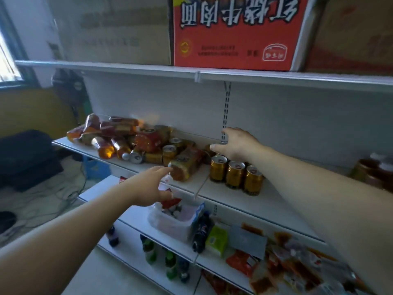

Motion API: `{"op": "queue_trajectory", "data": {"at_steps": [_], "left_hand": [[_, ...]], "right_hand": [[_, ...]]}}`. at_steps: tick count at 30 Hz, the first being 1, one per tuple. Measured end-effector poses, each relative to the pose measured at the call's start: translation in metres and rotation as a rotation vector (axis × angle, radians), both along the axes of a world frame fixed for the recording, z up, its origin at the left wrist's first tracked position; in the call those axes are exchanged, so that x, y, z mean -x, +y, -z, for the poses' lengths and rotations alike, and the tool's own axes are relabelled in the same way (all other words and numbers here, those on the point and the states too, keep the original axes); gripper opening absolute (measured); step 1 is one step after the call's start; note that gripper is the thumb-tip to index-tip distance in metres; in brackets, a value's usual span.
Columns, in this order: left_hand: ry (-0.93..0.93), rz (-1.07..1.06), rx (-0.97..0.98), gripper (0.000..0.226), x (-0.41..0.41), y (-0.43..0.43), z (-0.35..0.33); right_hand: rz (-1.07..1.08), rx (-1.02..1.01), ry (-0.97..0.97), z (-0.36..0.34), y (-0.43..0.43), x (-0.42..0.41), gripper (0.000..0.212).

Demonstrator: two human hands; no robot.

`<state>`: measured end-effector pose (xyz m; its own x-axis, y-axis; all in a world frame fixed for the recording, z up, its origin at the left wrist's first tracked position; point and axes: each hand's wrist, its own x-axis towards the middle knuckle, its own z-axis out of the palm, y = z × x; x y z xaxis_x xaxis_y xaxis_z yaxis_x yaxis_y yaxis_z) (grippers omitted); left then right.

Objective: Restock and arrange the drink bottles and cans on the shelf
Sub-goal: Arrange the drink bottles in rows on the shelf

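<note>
- Left hand [148,186], fingers spread, reaches a lying bottle [185,165] at the front edge of the shelf [272,205].
- Right hand [234,143] curls over the gold cans [235,174] (grip unclear).
- Bare shelf lies right of them; a jumbled pile [131,137] lies left.

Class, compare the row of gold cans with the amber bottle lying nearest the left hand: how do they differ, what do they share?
The gold metal cans stand upright in a row; the amber plastic bottle lies on its side. The cans are opaque; the bottle is translucent. Both rest on the white shelf.
</note>
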<state>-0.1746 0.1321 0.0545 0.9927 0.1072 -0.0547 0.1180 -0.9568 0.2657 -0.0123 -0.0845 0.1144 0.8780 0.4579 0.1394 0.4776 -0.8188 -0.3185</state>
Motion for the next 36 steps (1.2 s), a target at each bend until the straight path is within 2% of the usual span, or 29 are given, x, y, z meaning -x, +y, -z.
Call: {"op": "queue_trajectory", "data": {"at_steps": [6, 13, 18, 23, 27, 30, 33, 36], "left_hand": [[-0.033, -0.086, -0.023, 0.082, -0.026, 0.086, 0.006], [-0.087, -0.216, -0.01, 0.084, -0.1, 0.159, 0.014], [-0.118, -0.277, 0.053, 0.086, -0.162, 0.188, 0.015], [-0.004, -0.331, 0.094, 0.097, -0.218, 0.199, 0.022], [0.017, -0.339, 0.021, 0.101, -0.244, 0.205, 0.025], [-0.02, -0.337, -0.006, 0.105, -0.255, 0.206, 0.027], [-0.004, -0.337, 0.003, 0.111, -0.261, 0.206, 0.032], [0.022, -0.293, -0.01, 0.098, -0.264, 0.212, 0.033]], "right_hand": [[-0.095, 0.057, 0.009, 0.025, 0.104, -0.03, 0.087], [-0.183, 0.083, 0.038, 0.059, 0.185, -0.097, 0.083], [-0.158, 0.159, 0.084, 0.096, 0.188, -0.118, 0.083], [-0.242, 0.247, 0.214, 0.128, 0.171, -0.107, 0.083], [-0.322, 0.438, 0.294, 0.131, 0.16, -0.096, 0.11], [-0.355, 0.587, 0.187, 0.129, 0.162, -0.091, 0.118], [-0.366, 0.624, 0.07, 0.132, 0.169, -0.09, 0.111], [-0.423, 0.681, 0.0, 0.13, 0.171, -0.095, 0.105]]}}
